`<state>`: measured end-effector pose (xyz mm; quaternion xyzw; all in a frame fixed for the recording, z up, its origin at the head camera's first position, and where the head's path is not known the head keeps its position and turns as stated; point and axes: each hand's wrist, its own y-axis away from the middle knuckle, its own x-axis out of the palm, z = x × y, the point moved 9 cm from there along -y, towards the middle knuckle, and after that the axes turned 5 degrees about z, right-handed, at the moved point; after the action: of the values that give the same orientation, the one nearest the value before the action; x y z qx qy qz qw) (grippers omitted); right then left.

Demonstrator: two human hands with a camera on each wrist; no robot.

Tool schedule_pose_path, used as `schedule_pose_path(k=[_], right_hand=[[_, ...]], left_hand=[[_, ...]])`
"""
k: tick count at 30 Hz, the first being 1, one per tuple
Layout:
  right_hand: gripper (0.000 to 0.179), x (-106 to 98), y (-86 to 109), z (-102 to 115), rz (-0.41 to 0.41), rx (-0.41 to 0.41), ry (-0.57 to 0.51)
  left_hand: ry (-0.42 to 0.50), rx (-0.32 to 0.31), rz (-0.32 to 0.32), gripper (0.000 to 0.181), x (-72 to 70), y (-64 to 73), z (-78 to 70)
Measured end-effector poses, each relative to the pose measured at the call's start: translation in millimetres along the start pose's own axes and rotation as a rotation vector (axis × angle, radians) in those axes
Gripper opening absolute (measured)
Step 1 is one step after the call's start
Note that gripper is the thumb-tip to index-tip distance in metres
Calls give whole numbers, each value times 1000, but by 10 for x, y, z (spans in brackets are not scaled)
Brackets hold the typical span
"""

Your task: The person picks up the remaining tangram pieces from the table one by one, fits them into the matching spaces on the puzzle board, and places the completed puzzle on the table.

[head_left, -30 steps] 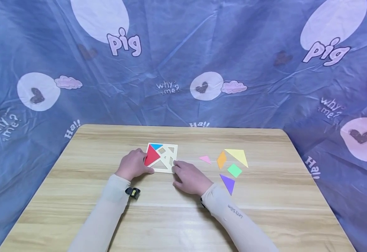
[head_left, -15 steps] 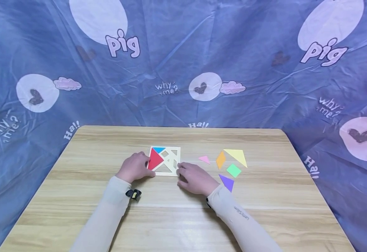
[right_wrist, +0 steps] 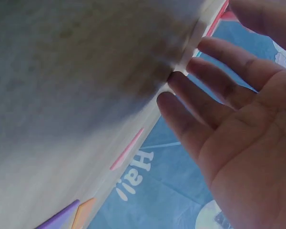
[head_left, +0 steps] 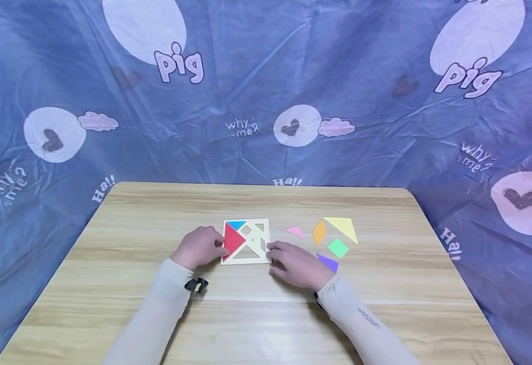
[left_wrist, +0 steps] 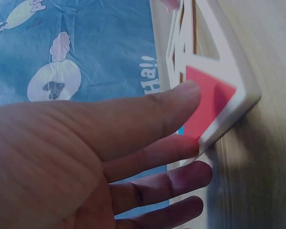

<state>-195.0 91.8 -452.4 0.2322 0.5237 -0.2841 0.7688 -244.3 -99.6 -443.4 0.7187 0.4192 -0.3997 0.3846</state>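
A pale tangram tray (head_left: 246, 261) lies flat on the table between my hands. In its left part sit a large red triangle (head_left: 233, 238) and a blue triangle (head_left: 237, 224); several other cutouts show bare table. My left hand (head_left: 198, 247) is at the tray's left edge. In the left wrist view its straight thumb lies over the red triangle (left_wrist: 214, 95), with the index fingertip by the edge and the other fingers extended. My right hand (head_left: 299, 264) touches the tray's right edge with its fingertips; in the right wrist view the fingers are nearly straight.
To the right lie loose tangram pieces: a pink triangle (head_left: 296, 232), an orange parallelogram (head_left: 319, 232), a yellow triangle (head_left: 345, 228), a green square (head_left: 338, 248) and a purple triangle (head_left: 328, 261), partly hidden by the right hand. A blue printed cloth (head_left: 247, 76) hangs behind the wooden table (head_left: 247, 324).
The tray has slid right and nearer to me, with both hands moving along. My left thumb has shifted from the tray's near edge onto the red triangle. The loose pieces have stayed put.
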Motion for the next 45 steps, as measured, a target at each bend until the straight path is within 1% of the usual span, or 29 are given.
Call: schedule_pose_path(k=[3,4,6,8,10,12,15,21,26,36,41,45], right_hand=[[36,-7,18,-28,8,18,-30],[40,-10,20,-35,8,24,-36],[47,-19,27,-40,10,35,-46],[44,-14,25,-20,12,26,-39],[40,-5,18,9,11,12,-24],[37,13,9,27,10,1,-8],[35,19,-6,43,-11,-13,1],[35,27,0,44,-15,-14,-12],[35,28,10,29,-2,-1,-1],[20,-75,55,23,-21,-12,6],[14,-131,86,-20,-11,-20,-19],[13,-151,102,-79,20,-12,-56]], left_hand=[[17,-8,-24,14,-31,-27,32],[21,-7,-37,12,-42,-39,36],[23,5,-69,24,-49,-74,24],[16,19,-94,42,-30,-106,-8],[9,35,-100,60,16,-138,-46],[6,42,-92,72,73,-165,-70],[8,44,-77,77,139,-185,-75],[-12,36,-74,73,191,-198,-57],[-24,54,-75,70,192,-202,-52],[-2,72,-29,73,235,-199,-73],[10,84,20,74,287,-200,-155],[5,102,37,75,317,-191,-237]])
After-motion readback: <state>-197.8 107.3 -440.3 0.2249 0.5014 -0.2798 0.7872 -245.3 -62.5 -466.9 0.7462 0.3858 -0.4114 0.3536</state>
